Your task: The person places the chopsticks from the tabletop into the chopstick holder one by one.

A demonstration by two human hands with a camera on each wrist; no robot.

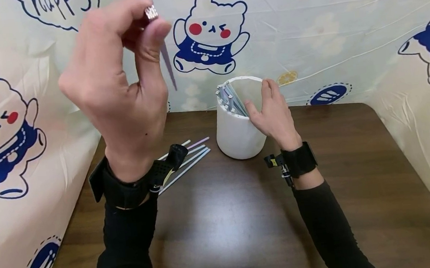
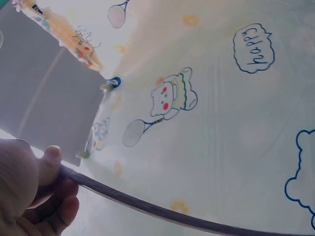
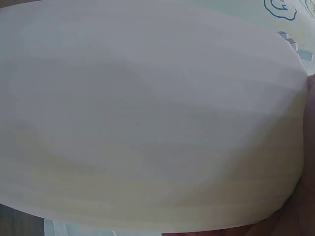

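In the head view, the left hand was raised and pinched a purple stick narrowly between thumb and finger. The right hand held the white cup widely at its side; sticks stood inside. Other sticks lay on the table, left of the cup.

In the left wrist view, the same pinch kept the purple stick before the patterned cloth.

In the right wrist view, the cup's wall filled almost everything; the hand was at the right edge.

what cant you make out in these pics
Head: lower ends of the stored sticks, hidden by the white cylindrical container.
Head: parts of the loose sticks, behind the left wrist mount.
Head: detail on the top of the purple stick, too small.
Right wrist: much of the right hand, cut off by the edge.
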